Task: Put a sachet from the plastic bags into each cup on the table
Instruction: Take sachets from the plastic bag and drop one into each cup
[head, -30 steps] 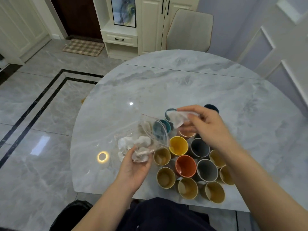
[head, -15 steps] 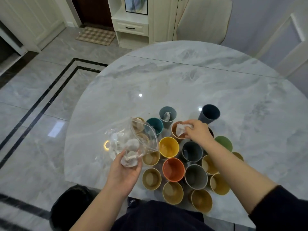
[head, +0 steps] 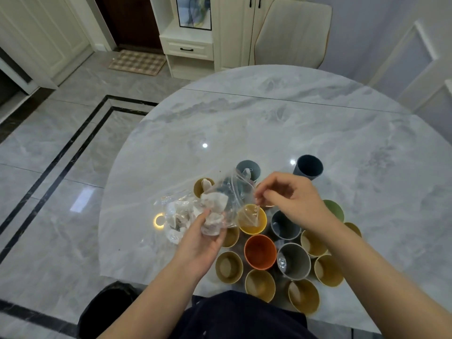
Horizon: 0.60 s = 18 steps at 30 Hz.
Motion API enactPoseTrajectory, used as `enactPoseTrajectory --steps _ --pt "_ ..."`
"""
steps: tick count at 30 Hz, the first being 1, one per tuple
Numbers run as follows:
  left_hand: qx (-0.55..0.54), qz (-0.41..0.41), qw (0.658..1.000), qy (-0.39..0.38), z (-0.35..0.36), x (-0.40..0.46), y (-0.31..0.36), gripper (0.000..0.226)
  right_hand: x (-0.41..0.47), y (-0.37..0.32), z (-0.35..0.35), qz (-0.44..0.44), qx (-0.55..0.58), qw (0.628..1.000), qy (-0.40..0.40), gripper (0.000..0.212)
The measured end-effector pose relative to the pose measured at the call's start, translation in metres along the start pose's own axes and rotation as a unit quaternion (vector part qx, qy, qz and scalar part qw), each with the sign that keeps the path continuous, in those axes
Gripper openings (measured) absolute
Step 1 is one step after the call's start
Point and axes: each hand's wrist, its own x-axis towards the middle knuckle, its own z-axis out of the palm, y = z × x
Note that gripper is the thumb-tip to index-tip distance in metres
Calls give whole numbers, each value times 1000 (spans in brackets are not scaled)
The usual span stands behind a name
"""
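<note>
My left hand (head: 203, 243) grips a clear plastic bag (head: 230, 194) from below. It holds several white sachets (head: 214, 203) and hangs above the left side of the cups. My right hand (head: 291, 196) has its fingers loosely curled, with the fingertips at the bag's open mouth and no sachet in them. Several cups stand clustered near the table's front edge. A grey-blue cup (head: 248, 168) and an olive cup (head: 203, 187) each hold a sachet. The yellow cup (head: 253, 220), orange cup (head: 260, 252), grey cup (head: 293, 260) and dark blue cup (head: 308, 166) look empty.
The round marble table (head: 269, 118) stretches far behind the cups. A beige chair (head: 291, 33) stands at its far side, next to a white cabinet (head: 188, 45). A green cup (head: 334, 209) and several tan cups (head: 229, 266) fill the cluster's right and front. A dark object (head: 105, 311) is on the floor.
My right hand carried a sachet down to a brown cup, left it there and came back empty to the bag's mouth. My left hand raised the bag towards the right.
</note>
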Motion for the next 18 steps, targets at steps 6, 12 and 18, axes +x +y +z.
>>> enactPoseTrajectory --steps 6,12,18 --pt "81 -4 996 -35 7 0 -4 50 -9 -15 8 26 -20 997 -68 29" --pt "119 -10 989 -83 13 -15 -8 42 -10 -16 22 10 -103 994 -39 50" --pt "170 -13 981 -96 19 -27 -12 30 -10 -10 30 -11 -181 983 -41 54"
